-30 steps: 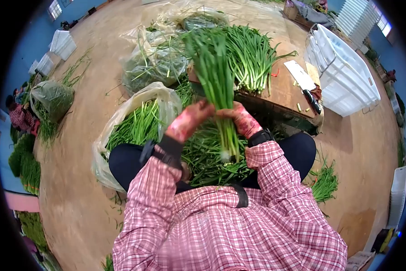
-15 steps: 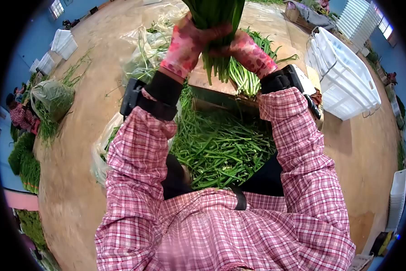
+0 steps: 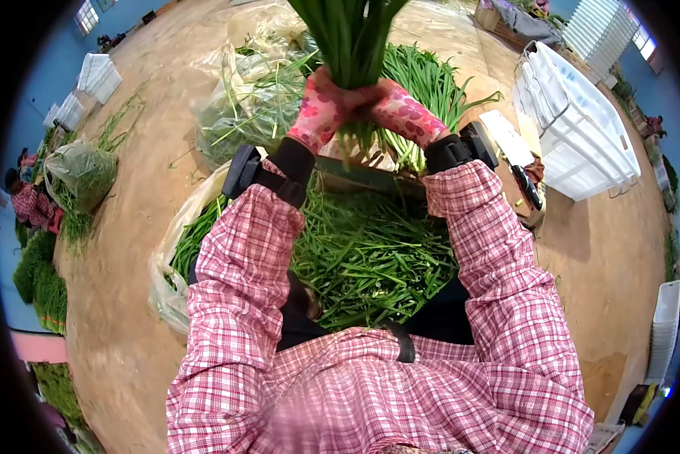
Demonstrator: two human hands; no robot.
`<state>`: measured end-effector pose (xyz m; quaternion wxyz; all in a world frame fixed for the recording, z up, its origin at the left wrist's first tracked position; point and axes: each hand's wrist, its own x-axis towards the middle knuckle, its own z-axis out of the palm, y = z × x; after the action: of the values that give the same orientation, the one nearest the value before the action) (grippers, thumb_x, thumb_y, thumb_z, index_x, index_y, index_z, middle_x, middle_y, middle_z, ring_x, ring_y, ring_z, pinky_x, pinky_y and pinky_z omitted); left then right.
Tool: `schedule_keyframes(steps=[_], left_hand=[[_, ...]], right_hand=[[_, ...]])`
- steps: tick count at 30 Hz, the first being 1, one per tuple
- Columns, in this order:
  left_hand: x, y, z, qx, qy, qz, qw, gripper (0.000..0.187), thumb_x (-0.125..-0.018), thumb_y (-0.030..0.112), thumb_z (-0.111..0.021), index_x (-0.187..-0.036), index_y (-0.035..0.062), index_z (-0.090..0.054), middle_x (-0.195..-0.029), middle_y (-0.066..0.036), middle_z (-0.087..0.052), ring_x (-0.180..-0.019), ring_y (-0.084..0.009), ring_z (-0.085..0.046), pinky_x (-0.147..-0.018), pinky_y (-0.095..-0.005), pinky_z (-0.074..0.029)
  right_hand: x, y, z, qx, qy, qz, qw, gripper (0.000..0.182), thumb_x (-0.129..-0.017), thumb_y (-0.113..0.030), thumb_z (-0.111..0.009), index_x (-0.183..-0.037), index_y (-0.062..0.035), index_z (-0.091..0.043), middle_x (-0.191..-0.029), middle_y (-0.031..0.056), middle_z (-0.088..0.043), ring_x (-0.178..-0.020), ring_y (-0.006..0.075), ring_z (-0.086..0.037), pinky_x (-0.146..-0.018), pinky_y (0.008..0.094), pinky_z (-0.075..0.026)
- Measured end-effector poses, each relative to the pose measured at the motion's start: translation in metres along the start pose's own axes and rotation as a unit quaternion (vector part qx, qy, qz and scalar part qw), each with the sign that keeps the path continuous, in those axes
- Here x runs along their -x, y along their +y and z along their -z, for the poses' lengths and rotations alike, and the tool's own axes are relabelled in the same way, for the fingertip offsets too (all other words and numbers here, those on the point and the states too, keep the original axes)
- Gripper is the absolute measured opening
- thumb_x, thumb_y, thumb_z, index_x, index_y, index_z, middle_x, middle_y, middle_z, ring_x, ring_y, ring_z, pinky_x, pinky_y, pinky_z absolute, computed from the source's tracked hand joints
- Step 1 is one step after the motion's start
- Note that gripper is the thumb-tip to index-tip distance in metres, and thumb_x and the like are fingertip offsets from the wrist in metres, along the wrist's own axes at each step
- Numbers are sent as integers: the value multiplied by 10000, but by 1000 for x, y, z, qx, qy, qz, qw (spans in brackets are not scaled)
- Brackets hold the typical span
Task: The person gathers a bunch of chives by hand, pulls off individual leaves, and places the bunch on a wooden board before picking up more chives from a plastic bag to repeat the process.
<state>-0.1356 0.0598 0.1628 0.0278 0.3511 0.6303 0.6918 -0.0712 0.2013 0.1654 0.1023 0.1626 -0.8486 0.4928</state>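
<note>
Both hands, in floral gloves, are closed around an upright bunch of long, flat green leaves (image 3: 347, 45), which look like garlic chives. My left hand (image 3: 319, 113) grips it from the left and my right hand (image 3: 406, 113) from the right, close together near the lower ends. The bunch's top runs out of view. Just beyond my right hand, more greens (image 3: 423, 79) with pale stems lie on a low wooden board (image 3: 378, 160). Loose cut leaves (image 3: 370, 257) are heaped below, between my legs.
A wide-bladed knife (image 3: 510, 140) with a black handle lies on a stand at the right. Behind it are stacked white crates (image 3: 574, 129). Clear plastic bags of greens (image 3: 242, 113) lie at the left. A person (image 3: 31, 200) sits at far left near a filled bag (image 3: 83, 178).
Both hands have come down and closer to my body with the bunch still held. The knife at the right, partly covered by my wrist before, now shows more fully.
</note>
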Motion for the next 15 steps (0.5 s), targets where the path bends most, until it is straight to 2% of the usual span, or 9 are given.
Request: schedule_keyframes(steps=[2, 4, 5, 6, 8, 10, 12, 13, 15], left_hand=[[10, 22, 6, 92, 6, 45, 995, 352, -768, 123, -788, -1066, -14, -660, -956, -75, -708, -807, -153, -663, -777, -264, -542], [17, 33, 18, 135, 51, 77, 987, 327, -795, 121, -754, -1074, -19, -657, -981, -90, -704, -819, -165, -666, -760, -276, -552], [19, 30, 28, 159, 72, 88, 981, 309, -813, 132, -728, -1067, -27, -654, -984, -105, -700, -841, -180, -668, -752, -297, -561], [23, 29, 34, 189, 86, 103, 973, 286, -830, 143, -704, -1058, -20, -650, -970, -110, -694, -867, -210, -667, -753, -337, -567], [28, 15, 48, 272, 108, 173, 940, 244, -843, 128, -679, -1049, 1, -644, -952, -109, -686, -880, -249, -668, -759, -374, -571], [42, 3, 70, 385, 92, 190, 899, 228, -857, 132, -663, -1054, 23, -628, -975, -111, -665, -890, -309, -663, -801, -448, -561], [60, -4, 93, 417, 99, 192, 883, 224, -864, 136, -652, -1049, 14, -621, -987, -116, -656, -913, -342, -654, -845, -484, -544], [70, -9, 102, 409, 109, 177, 888, 215, -876, 140, -635, -1048, 11, -619, -986, -124, -653, -957, -368, -643, -885, -504, -526], [88, -23, 107, 452, 130, 180, 864, 230, -878, 140, -629, -1065, 7, -620, -1018, -133, -655, -1037, -389, -614, -933, -525, -493]], right_hand=[[2, -18, 2, 9, -42, -44, 998, 402, -837, -145, -701, -1200, -2, -604, -1122, 124, -665, -1029, 188, -622, -902, 312, -491], [20, -52, -2, 30, 60, -72, 995, 520, -837, -265, -697, -1244, 24, -549, -1177, 172, -632, -1046, 215, -614, -920, 319, -473], [24, -42, -3, -90, 54, -101, 989, 645, -808, -348, -723, -1293, 21, -513, -1236, 197, -594, -1120, 243, -586, -967, 330, -449], [38, -21, -14, 1, 104, -81, 991, 663, -816, -367, -711, -1309, 20, -495, -1259, 201, -581, -1126, 263, -583, -977, 344, -442], [67, -11, -42, -16, 36, -108, 993, 602, -843, -364, -686, -1277, 19, -522, -1213, 215, -608, -1075, 295, -602, -975, 371, -445], [111, -15, -53, -11, -52, -153, 987, 445, -896, -284, -636, -1220, 12, -566, -1082, 187, -666, -987, 267, -635, -911, 357, -487], [146, -1, -50, -128, -105, -342, 925, 324, -928, -196, -594, -1170, 19, -595, -969, 139, -687, -932, 209, -652, -840, 306, -514], [158, 9, -50, -226, -13, -313, 923, 250, -952, -127, -541, -1136, 30, -604, -904, 86, -683, -876, 149, -656, -780, 251, -517], [156, -1, -49, -99, 113, -194, 969, 389, -946, -248, -576, -1229, 18, -557, -1033, 154, -676, -973, 217, -649, -850, 292, -502]])
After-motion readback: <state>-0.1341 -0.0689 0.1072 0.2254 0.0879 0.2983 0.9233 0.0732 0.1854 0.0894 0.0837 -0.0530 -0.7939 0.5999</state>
